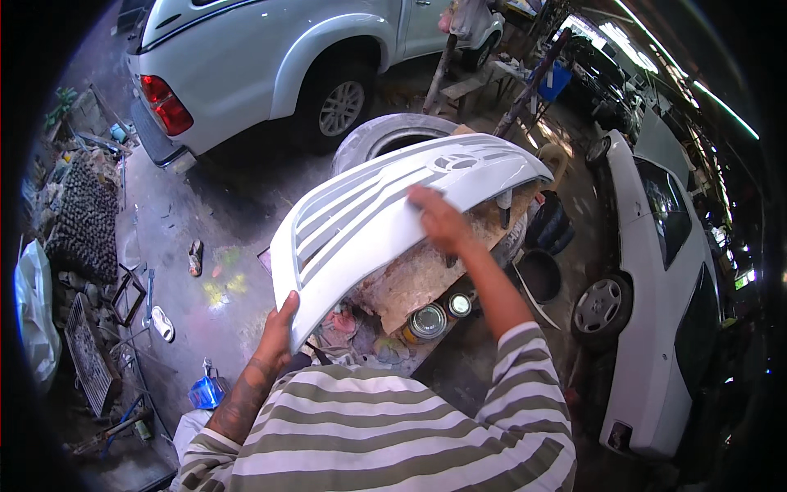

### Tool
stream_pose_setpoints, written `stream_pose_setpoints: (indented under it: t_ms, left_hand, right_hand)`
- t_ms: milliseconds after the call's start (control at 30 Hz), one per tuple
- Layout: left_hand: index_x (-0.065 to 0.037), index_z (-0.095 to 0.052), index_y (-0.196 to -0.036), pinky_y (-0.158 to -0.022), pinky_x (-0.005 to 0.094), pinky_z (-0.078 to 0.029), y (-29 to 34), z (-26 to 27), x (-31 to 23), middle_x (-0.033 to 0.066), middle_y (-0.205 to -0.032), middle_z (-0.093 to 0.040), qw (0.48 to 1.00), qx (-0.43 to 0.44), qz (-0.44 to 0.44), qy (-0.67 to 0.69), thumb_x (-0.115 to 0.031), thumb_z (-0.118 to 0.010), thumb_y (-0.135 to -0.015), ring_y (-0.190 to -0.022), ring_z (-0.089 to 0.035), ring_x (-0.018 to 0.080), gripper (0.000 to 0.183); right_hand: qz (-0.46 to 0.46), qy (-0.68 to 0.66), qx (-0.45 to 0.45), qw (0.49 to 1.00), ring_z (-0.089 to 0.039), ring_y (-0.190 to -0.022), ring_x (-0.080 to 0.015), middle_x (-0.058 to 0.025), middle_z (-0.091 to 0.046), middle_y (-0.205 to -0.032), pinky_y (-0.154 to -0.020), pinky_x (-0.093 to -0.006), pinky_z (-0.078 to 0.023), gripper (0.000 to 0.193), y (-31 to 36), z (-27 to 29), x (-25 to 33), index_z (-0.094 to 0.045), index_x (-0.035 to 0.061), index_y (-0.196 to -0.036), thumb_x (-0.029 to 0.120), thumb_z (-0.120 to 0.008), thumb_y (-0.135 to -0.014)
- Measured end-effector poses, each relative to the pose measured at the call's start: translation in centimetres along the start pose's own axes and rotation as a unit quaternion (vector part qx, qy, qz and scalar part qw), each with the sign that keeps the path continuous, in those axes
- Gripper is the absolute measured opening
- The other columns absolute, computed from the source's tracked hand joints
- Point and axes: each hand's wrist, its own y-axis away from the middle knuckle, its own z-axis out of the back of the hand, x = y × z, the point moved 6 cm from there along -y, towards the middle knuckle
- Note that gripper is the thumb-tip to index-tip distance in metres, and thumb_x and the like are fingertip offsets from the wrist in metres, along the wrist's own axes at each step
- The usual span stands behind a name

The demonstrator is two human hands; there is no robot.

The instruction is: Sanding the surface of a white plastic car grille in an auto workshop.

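Note:
A long white car grille panel (361, 242) with grey slat openings and a round emblem lies tilted in front of me. My left hand (279, 328) grips its near left corner, thumb on the upper face and the fingers hidden beneath. On the front band, below the slats, my right hand (443, 221) rests with its fingers drawn together and pressed to the surface. Whether something small sits under those fingertips, I cannot make out. The panel lies over a worn board (402, 287) and partly hides a tire (369, 139) behind it.
Two metal cans (426, 322) stand below the panel, beside the board. A white pickup (270, 66) is parked ahead, and a white car (648, 287) is on the right. A dark bucket (537, 276), loose slippers (163, 325) and scrap parts (88, 357) lie about.

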Motion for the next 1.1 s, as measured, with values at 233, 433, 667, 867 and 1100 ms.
stream_pose_setpoints:
  t_ms: [233, 433, 667, 867, 1100]
  left_hand:
    - [0.003, -0.056, -0.131, -0.082, 0.0339, -0.052, -0.3, 1.6, 0.8, 0.012, -0.109, -0.068, 0.999, -0.03, -0.014, -0.007, -0.056, -0.062, -0.095, -0.092, -0.066, 0.02, 0.07]
    - [0.003, -0.057, -0.13, -0.078, 0.034, -0.055, -0.5, 0.3, 0.2, 0.0124, -0.108, -0.069, 1.0, 0.01, -0.005, 0.001, -0.056, -0.06, -0.096, -0.089, -0.068, 0.0209, 0.068]
    - [0.0, -0.055, -0.135, -0.083, 0.0341, -0.054, -0.4, -0.1, 0.3, 0.0112, -0.113, -0.069, 1.0, 0.005, 0.003, -0.007, -0.056, -0.058, -0.097, -0.094, -0.068, 0.0216, 0.068]
    - [-0.001, -0.054, -0.137, -0.088, 0.0353, -0.053, -0.5, 0.8, -0.3, 0.0109, -0.118, -0.068, 1.0, 0.002, 0.001, -0.007, -0.056, -0.058, -0.098, -0.099, -0.067, 0.0224, 0.067]
    - [0.001, -0.057, -0.132, -0.083, 0.0349, -0.054, -0.4, 1.1, 0.7, 0.0117, -0.111, -0.069, 1.0, 0.006, 0.002, 0.012, -0.057, -0.059, -0.096, -0.093, -0.068, 0.022, 0.067]
  right_hand:
    - [0.144, 0.028, 0.074, 0.986, -0.035, -0.147, -0.0337, -0.0197, -0.037, -0.158, -0.122, -0.0475, -0.025, 0.059, 1.5, -5.3, 8.3, -0.044, 0.001, -0.147, 0.008, -0.047, -0.089]
    - [-0.107, 0.003, -0.075, 0.991, -0.033, -0.146, -0.0385, -0.0245, -0.043, -0.151, -0.123, -0.0445, -0.024, 0.052, -0.6, 0.2, -3.4, -0.047, -0.0049, -0.142, 0.01, -0.043, -0.092]
    - [-0.142, -0.009, -0.042, 0.989, -0.026, -0.15, -0.0383, -0.0269, -0.033, -0.157, -0.124, -0.0441, -0.019, 0.055, 0.3, -1.0, -3.4, -0.038, -0.0044, -0.149, 0.014, -0.036, -0.097]
    - [0.015, 0.103, -0.03, 0.994, -0.029, -0.148, -0.04, -0.0294, -0.037, -0.153, -0.124, -0.0489, -0.019, 0.055, -0.5, -5.0, 0.6, -0.038, -0.0094, -0.146, 0.013, -0.039, -0.096]
    - [-0.118, -0.027, -0.057, 0.991, -0.05, -0.131, -0.0384, -0.0248, -0.057, -0.136, -0.116, -0.0446, -0.035, 0.045, -0.8, 1.6, -1.2, -0.058, -0.0006, -0.133, 0.01, -0.046, -0.09]
